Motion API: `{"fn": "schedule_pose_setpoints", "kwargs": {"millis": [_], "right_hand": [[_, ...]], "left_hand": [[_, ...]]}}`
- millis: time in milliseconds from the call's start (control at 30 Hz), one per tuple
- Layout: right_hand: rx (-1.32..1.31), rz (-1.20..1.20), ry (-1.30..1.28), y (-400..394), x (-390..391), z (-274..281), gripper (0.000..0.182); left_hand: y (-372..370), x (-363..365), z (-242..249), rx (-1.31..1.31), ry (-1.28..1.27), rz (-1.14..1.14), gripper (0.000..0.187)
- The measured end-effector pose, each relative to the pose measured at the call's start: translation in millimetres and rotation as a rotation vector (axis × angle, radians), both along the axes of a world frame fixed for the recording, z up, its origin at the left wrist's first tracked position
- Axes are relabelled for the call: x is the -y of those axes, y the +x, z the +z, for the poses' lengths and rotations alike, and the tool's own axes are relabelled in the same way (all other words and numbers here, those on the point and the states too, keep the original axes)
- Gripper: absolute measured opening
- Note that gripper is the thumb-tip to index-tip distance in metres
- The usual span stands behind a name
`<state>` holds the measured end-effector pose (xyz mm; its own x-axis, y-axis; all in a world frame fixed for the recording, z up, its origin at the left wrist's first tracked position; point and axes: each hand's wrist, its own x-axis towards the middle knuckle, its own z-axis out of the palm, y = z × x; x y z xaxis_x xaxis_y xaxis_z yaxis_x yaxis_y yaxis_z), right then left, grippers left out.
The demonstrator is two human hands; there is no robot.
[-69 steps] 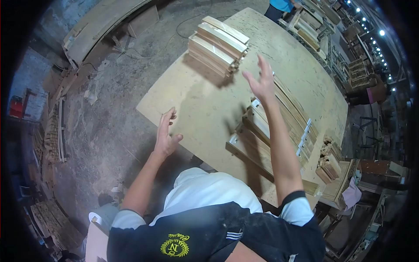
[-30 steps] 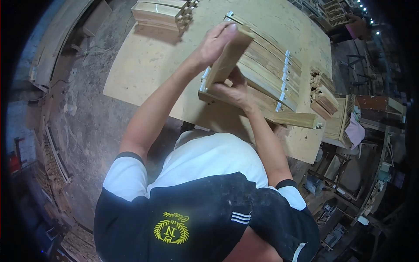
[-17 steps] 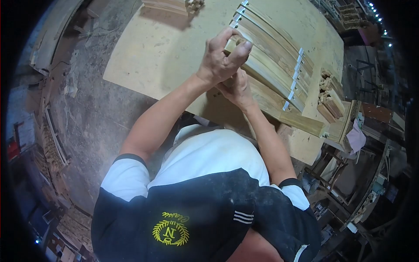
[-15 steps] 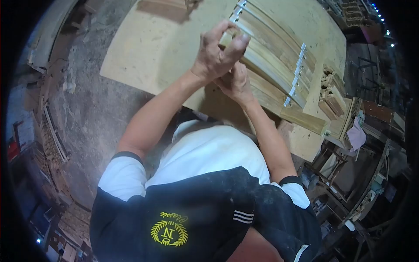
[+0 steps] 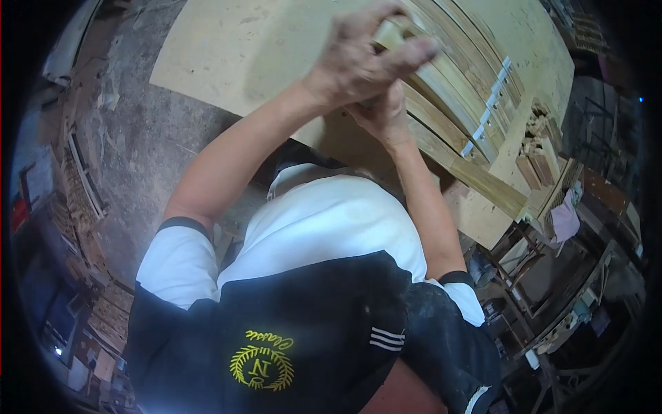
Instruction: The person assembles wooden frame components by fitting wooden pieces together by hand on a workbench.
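Grey floor lies on the left, bordering the left edge of the worktop. From the worktop's left corner, the near edge slants down toward the person's waist, and this stretch of the top is pale and bare.

Further right, the left hand is raised over the near edge, its thumb and fingers clamped round one end of a piece of wood; most of that piece is hidden by the hand. The right hand is directly below the left, nearer the body, so the two overlap in this view. Its fingers are mostly covered, and I cannot tell whether they are closed on the same piece.

Just right of the hands, long boards lie side by side on the right half of the worktop, with white strips in a line across their right ends. In front of them a wooden bar slopes down toward the near right corner. A pile of short sticks sits by the right edge. Past that edge, a pink cloth hangs down.
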<state>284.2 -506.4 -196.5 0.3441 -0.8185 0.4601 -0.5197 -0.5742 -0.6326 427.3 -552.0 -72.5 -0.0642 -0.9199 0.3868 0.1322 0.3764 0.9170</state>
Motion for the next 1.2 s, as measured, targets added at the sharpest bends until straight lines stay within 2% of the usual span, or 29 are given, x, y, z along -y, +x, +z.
{"fn": "schedule_pose_setpoints", "kwargs": {"millis": [33, 133, 167, 200, 233, 267, 333, 500, 533, 633, 700, 733, 900, 933, 1000, 1033, 1100, 1133, 1200], "right_hand": [[-0.026, 0.046, -0.035, -6, 1, 0, 0.059], [0.147, 0.005, 0.189, -6, -8, -4, 0.046], [0.259, 0.065, 0.258, -9, -3, -13, 0.055], [0.164, -0.021, 0.338, -6, -3, 7, 0.055], [0.196, -0.049, 0.435, -3, -3, 17, 0.054], [0.227, -0.076, 0.531, 1, -1, 21, 0.053], [0.294, -0.057, 0.548, 2, 3, 16, 0.051], [0.21, -0.01, 0.428, -4, 16, 10, 0.048], [0.276, 0.013, 0.485, -3, 17, 11, 0.049], [0.447, 0.051, 0.617, 1, 17, 19, 0.053], [0.525, 0.041, 0.66, 4, 15, 19, 0.053], [0.506, 0.047, 0.653, 3, 17, 18, 0.053], [0.51, 0.061, 0.641, 2, 18, 16, 0.053], [0.47, 0.02, 0.649, 5, 15, 21, 0.053], [0.385, -0.062, 0.665, 11, 4, 33, 0.053], [0.299, -0.029, 0.579, 10, 5, 33, 0.053], [0.132, 0.036, 0.398, 4, 10, 32, 0.053], [0.065, 0.051, 0.417, 0, 13, 29, 0.053], [-0.074, 0.066, 0.455, -10, 16, 28, 0.053]], "left_hand": [[-1, -1, 0, 0.132, -0.05, -0.001, 0.041], [-12, 4, -5, 0.508, -0.346, -0.054, 0.048], [-11, 8, -1, 0.343, -0.112, -0.149, 0.052], [-7, 15, 14, 0.168, 0.117, -0.238, 0.056], [-5, 19, 22, -0.015, 0.339, -0.323, 0.06], [-6, 31, 15, 0.057, 0.299, -0.315, 0.064], [-8, 68, -9, 0.204, 0.224, -0.299, 0.073], [-22, 94, -22, 0.24, 0.402, -0.275, 0.089], [-22, 97, -24, 0.259, 0.437, -0.265, 0.091], [-17, 91, -20, 0.293, 0.422, -0.21, 0.08], [-15, 90, -17, 0.285, 0.451, -0.236, 0.092], [-16, 90, -17, 0.28, 0.468, -0.251, 0.098], [-17, 92, -18, 0.265, 0.445, -0.316, 0.092], [-15, 88, -15, 0.256, 0.428, -0.352, 0.092], [-5, 77, -7, 0.032, 0.538, -0.587, 0.087], [0, 71, -3, -0.081, 0.588, -0.701, 0.085], [5, 63, 0, -0.115, 0.624, -0.762, 0.078], [6, 59, 2, -0.132, 0.641, -0.796, 0.075], [4, 50, 5, -0.111, 0.586, -0.67, 0.072]]}}
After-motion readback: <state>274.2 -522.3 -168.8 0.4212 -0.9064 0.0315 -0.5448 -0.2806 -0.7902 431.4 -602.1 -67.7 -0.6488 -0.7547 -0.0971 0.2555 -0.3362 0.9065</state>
